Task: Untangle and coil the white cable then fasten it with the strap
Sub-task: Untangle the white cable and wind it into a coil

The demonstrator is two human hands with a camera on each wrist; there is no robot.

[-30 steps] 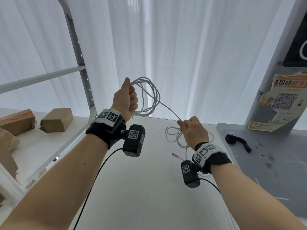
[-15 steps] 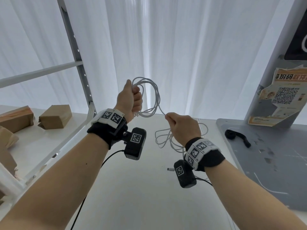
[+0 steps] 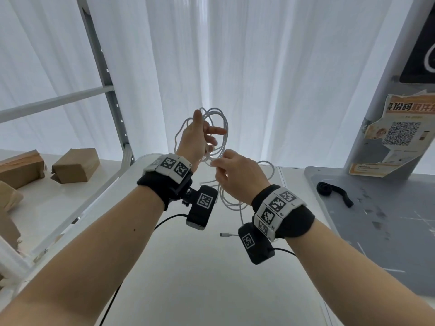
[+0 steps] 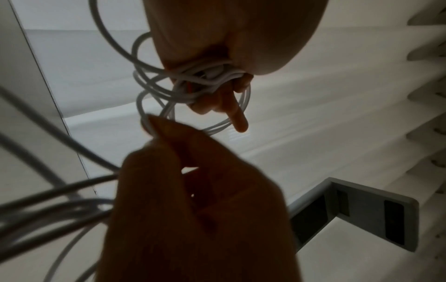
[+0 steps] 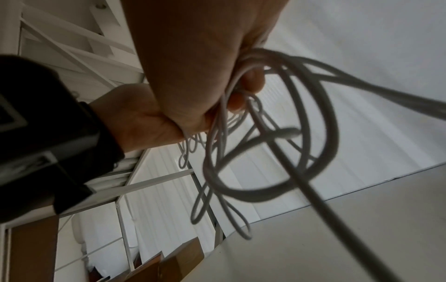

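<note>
Nearest the viewer, the plug end of the white cable (image 3: 225,235) hangs loose just above the white table (image 3: 200,290), beside the right wrist camera, so a tail of cable is not yet gathered in. A little farther, the right hand (image 3: 237,177) pinches a strand between thumb and fingertips and holds it just beside the left hand (image 3: 195,140), with several slack loops drooping under it. The left hand holds the gathered loops against its palm; from the left wrist view the strands are clamped by the lower fingers while the forefinger sticks out straight, as if making room for another turn. By this showing the coiling seems well along but unfinished, and the loops look uneven rather than neat. The black strap (image 3: 334,191) lies untouched on the grey mat (image 3: 388,231) to the far right, well apart from both hands, so fastening is wholly left to do. Whether any knot remains in the bundle cannot be told: the strands cross thickly, both wrist views are dim and blurred by backlight, and the other end of the cable is hidden in the left fist.
</note>
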